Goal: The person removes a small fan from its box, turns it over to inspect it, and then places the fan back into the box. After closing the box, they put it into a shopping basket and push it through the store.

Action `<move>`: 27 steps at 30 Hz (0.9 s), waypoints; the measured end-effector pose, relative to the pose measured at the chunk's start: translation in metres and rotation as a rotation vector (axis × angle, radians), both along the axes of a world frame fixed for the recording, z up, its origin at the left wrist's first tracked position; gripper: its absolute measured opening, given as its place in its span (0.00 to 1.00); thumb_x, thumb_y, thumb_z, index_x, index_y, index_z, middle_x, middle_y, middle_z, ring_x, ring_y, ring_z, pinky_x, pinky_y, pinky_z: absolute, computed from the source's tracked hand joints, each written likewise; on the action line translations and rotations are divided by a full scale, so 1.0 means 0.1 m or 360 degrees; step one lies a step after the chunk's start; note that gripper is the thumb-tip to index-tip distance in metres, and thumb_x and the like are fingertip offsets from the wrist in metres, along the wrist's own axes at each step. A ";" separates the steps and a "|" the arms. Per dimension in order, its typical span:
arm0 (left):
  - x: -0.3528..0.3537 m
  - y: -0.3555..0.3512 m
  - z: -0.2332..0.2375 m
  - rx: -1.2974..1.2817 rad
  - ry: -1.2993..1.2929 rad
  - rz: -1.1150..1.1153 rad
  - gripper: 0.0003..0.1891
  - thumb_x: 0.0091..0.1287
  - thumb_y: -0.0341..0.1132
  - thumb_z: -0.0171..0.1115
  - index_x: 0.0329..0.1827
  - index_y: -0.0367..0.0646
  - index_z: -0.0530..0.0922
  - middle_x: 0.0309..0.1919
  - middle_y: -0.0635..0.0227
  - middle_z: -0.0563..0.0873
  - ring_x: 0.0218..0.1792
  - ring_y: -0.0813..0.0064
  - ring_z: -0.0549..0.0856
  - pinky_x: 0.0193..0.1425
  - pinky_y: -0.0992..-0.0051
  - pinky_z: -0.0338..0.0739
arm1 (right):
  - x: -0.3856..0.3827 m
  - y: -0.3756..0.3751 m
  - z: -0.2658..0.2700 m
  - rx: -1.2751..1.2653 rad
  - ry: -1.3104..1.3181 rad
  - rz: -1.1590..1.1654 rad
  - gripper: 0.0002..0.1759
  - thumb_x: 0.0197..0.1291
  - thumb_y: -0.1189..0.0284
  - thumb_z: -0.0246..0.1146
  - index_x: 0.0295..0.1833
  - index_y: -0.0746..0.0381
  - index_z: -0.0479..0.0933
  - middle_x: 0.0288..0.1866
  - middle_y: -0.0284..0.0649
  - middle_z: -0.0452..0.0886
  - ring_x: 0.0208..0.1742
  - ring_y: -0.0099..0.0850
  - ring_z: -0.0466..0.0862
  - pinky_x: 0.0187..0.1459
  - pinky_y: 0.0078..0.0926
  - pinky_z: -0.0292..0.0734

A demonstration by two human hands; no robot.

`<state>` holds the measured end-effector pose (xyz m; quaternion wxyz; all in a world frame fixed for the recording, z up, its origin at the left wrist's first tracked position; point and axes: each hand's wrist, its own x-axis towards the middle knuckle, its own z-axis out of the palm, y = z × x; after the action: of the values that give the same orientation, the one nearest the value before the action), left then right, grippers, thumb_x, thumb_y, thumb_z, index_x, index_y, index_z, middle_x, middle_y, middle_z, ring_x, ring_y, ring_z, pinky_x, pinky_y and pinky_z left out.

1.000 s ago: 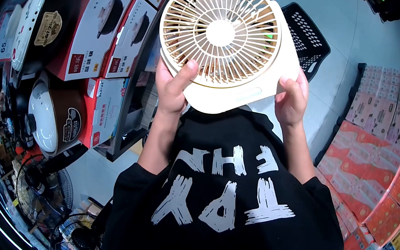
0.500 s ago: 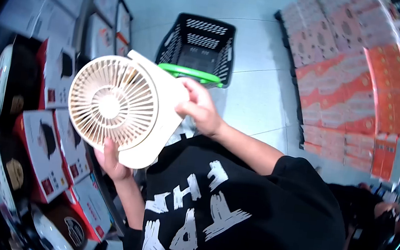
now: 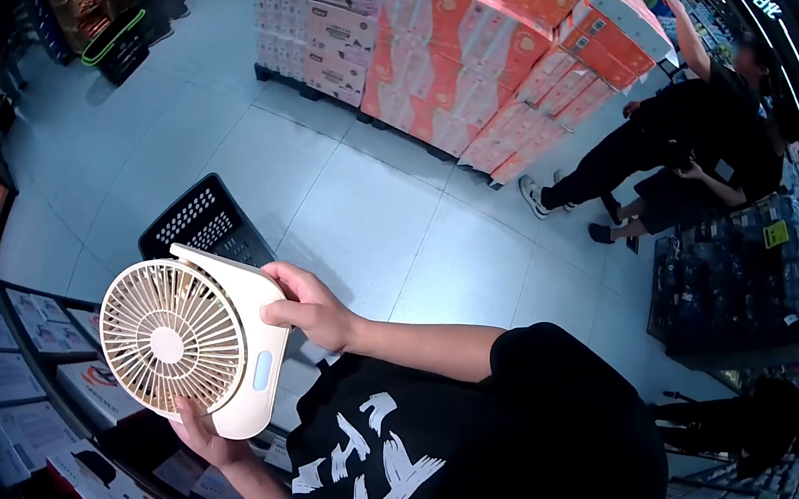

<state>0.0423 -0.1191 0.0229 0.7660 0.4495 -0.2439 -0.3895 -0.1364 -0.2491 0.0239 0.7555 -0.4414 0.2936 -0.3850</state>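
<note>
A cream desk fan [image 3: 167, 345] with a round slatted grille and a flat rectangular body is held up in front of me, tilted. My right hand [image 3: 316, 311] grips the upper edge of its body, thumb on the front face. Along the lower rim, my left hand [image 3: 205, 436] grips it with the thumb over the grille. A pale oval panel shows on the fan's body. Behind the fan, on the floor, is a black shopping basket [image 3: 204, 219], partly hidden by it.
Stacked pink and orange packs [image 3: 454, 65] stand on a pallet across the aisle. Two people [image 3: 687, 136] are beside them at the right. Boxed goods [image 3: 92, 477] line the shelf at lower left. Another black basket [image 3: 121, 46] with a green handle stands farther back.
My view has turned to the right, so the stacked packs and the people now show more fully. The fan sits lower in view, still in both hands.
</note>
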 end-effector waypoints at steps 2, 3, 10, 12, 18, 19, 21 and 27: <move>-0.01 -0.06 -0.06 -0.0001 0.0053 -0.0065 0.28 0.76 0.43 0.43 0.70 0.29 0.57 0.63 0.47 0.70 0.60 0.61 0.76 0.64 0.63 0.73 | -0.12 0.03 0.04 -0.0020 0.0040 -0.0046 0.20 0.56 0.67 0.63 0.50 0.65 0.68 0.40 0.33 0.72 0.40 0.20 0.72 0.41 0.20 0.70; -0.01 -0.09 -0.08 -0.0002 0.0067 -0.0102 0.28 0.76 0.43 0.43 0.70 0.29 0.57 0.63 0.47 0.71 0.60 0.61 0.77 0.63 0.62 0.73 | -0.18 0.06 0.09 -0.0045 0.0072 -0.0055 0.22 0.56 0.68 0.62 0.54 0.66 0.68 0.43 0.34 0.74 0.43 0.20 0.73 0.45 0.20 0.70; 0.00 -0.17 -0.12 0.0008 0.0089 -0.0303 0.28 0.76 0.44 0.43 0.69 0.29 0.58 0.62 0.48 0.72 0.59 0.62 0.78 0.61 0.65 0.74 | -0.25 0.17 0.00 -0.0058 0.0053 -0.0316 0.21 0.54 0.65 0.64 0.49 0.66 0.70 0.36 0.33 0.73 0.35 0.20 0.72 0.36 0.20 0.70; -0.02 -0.19 -0.08 -0.0005 0.0093 -0.0319 0.28 0.76 0.44 0.43 0.69 0.29 0.58 0.62 0.48 0.72 0.59 0.62 0.77 0.61 0.65 0.74 | -0.24 0.17 0.00 -0.0047 0.0036 -0.0337 0.21 0.54 0.65 0.64 0.49 0.66 0.70 0.37 0.34 0.73 0.35 0.20 0.72 0.36 0.20 0.70; -0.05 -0.19 -0.09 0.0007 0.0128 -0.0273 0.28 0.76 0.45 0.42 0.69 0.29 0.58 0.63 0.48 0.72 0.60 0.61 0.77 0.62 0.63 0.74 | -0.27 0.13 0.04 0.0002 0.0030 -0.0236 0.23 0.56 0.67 0.63 0.54 0.67 0.69 0.42 0.35 0.75 0.41 0.20 0.74 0.42 0.20 0.70; -0.04 -0.19 -0.10 0.0003 0.0148 -0.0260 0.28 0.76 0.45 0.42 0.69 0.29 0.58 0.63 0.48 0.72 0.60 0.61 0.77 0.62 0.63 0.74 | -0.29 0.12 0.06 0.0005 0.0030 -0.0193 0.24 0.57 0.68 0.63 0.57 0.68 0.68 0.44 0.36 0.76 0.43 0.20 0.74 0.44 0.19 0.70; 0.02 -0.17 -0.15 -0.0005 0.0194 -0.0230 0.29 0.76 0.46 0.42 0.69 0.29 0.59 0.62 0.48 0.72 0.59 0.61 0.77 0.62 0.63 0.74 | -0.24 0.14 0.10 0.0025 0.0030 -0.0162 0.24 0.57 0.67 0.63 0.56 0.68 0.68 0.43 0.35 0.76 0.43 0.20 0.74 0.43 0.19 0.70; 0.03 -0.16 -0.14 0.0028 0.0157 -0.0226 0.29 0.76 0.47 0.42 0.68 0.28 0.60 0.62 0.47 0.72 0.58 0.60 0.78 0.61 0.62 0.75 | -0.16 0.12 0.03 0.0002 0.0029 -0.0167 0.23 0.57 0.66 0.62 0.55 0.67 0.68 0.41 0.35 0.75 0.40 0.19 0.74 0.40 0.18 0.70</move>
<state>0.0458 -0.1355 0.0094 0.7437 0.4179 -0.2336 -0.4666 -0.1523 -0.2374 0.0264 0.7319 -0.4283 0.3235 -0.4197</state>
